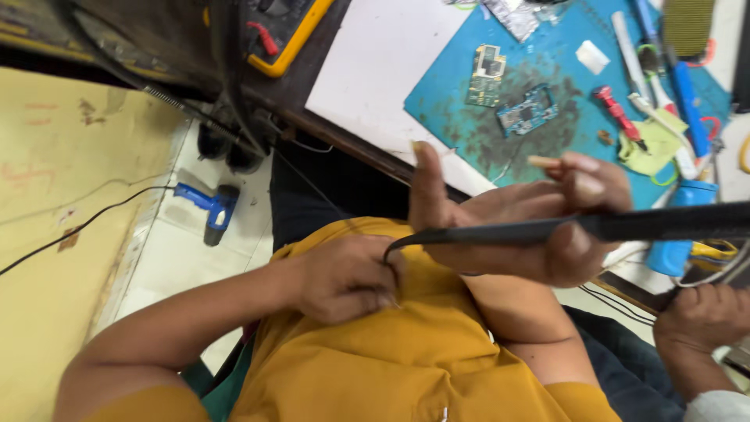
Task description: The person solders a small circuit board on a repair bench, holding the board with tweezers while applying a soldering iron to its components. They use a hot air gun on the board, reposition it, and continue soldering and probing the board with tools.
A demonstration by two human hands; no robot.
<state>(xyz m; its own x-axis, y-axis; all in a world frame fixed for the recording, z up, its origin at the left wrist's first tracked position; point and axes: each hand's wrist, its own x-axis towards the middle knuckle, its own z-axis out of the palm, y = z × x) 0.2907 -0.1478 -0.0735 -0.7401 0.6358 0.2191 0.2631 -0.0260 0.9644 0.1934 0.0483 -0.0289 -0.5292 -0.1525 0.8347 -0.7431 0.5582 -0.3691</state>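
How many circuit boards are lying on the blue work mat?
2. One pale board lies near the upper left part of the blue mat. A smaller blue board lies just below and to its right. Others may be hidden behind the raised right hand.

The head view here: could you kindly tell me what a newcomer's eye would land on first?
First come the two hands at the centre: the right hand holds a black soldering iron level, while the left hand pinches its cord against a mustard shirt. Behind them, a stained blue mat on the bench carries two small circuit boards. A blue drill lies on the floor at left.
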